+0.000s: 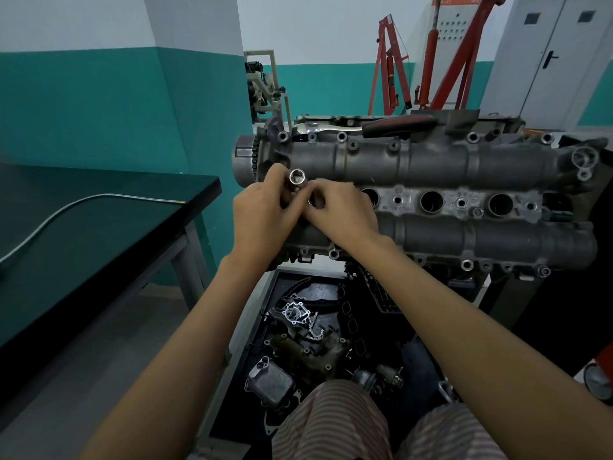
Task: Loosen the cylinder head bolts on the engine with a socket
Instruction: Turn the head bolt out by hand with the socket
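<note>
Dark green-topped bench [99, 227] at left carries only a grey cable, off-task. Left hand [262, 217] has its grip curled round a shiny chrome cylindrical socket [296, 178], open end tipped toward the camera, probably for checking or fitting. Right hand [341, 210] pinches a small part against it; hidden, can't tell what. Both hover over the grey cast-metal engine cylinder head [431, 161]; red-handled chrome ratchet [365, 126] lies on its far edge, within reach.
</note>
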